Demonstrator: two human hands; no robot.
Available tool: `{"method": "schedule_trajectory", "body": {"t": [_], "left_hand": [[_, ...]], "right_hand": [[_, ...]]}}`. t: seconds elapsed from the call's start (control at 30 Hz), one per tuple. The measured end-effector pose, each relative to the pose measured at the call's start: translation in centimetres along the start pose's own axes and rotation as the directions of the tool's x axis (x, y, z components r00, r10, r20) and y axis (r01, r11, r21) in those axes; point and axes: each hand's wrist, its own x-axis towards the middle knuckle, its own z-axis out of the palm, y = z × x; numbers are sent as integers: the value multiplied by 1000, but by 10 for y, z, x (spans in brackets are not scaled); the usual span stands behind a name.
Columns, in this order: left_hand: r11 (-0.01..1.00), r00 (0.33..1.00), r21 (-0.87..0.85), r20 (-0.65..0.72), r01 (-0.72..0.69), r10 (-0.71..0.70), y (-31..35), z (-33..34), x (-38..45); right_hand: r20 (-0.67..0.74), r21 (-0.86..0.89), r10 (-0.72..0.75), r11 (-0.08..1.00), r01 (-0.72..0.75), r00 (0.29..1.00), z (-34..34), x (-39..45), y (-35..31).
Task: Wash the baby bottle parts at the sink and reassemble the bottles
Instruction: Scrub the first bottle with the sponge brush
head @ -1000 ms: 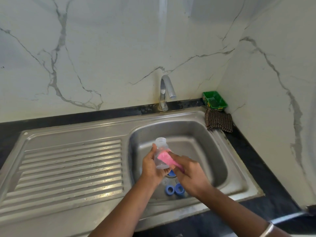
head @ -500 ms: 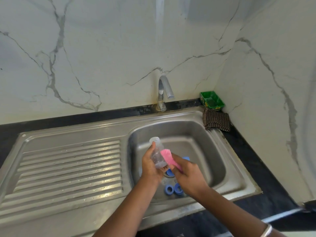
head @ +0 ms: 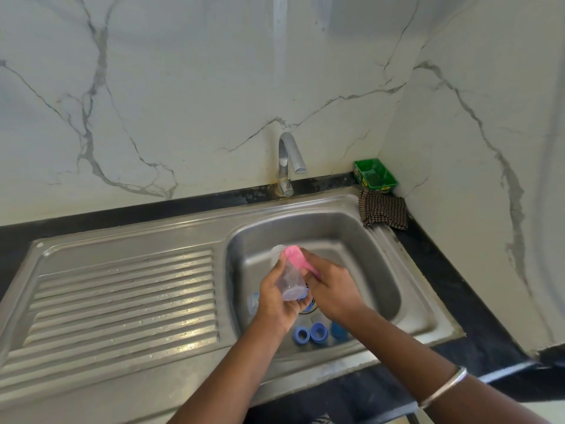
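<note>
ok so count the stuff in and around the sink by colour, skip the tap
Blue: 3, namely ring, ring, cap; a fourth blue bit under the hands is unclear
Pink: 1, scrubber
Clear: 1, bottle; another clear part may lie beside it
Green: 1, tray
Brown checked: 1, cloth
Total: 7 sure
</note>
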Motion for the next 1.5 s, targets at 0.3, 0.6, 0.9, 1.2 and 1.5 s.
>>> {"method": "schedule_trajectory", "body": {"t": [0.3,0.6,0.9,1.2,1.5], "left_hand": [[997,994,-81,-107,-15,6,13,-5,8],[994,1000,103,-14,27,-25,4,-3,2],[1000,1000,-9,13,17,-17,0,1,1],[998,996,-21,-67,-55,53,14,-1,5],[1000,998,2,-61,-23,23,3,3,-4]], "right_hand": [[78,88,-18,996,11,997,1,-38,1],[15,-59,-54,997,55,998,0,-22,11],[39,178,138,974,-143,990,-3,-2,-1],[82,362,126,921,-147,989,-8,-38,-11],[67,181,46,982,-58,997,-13,-7,-14]]}}
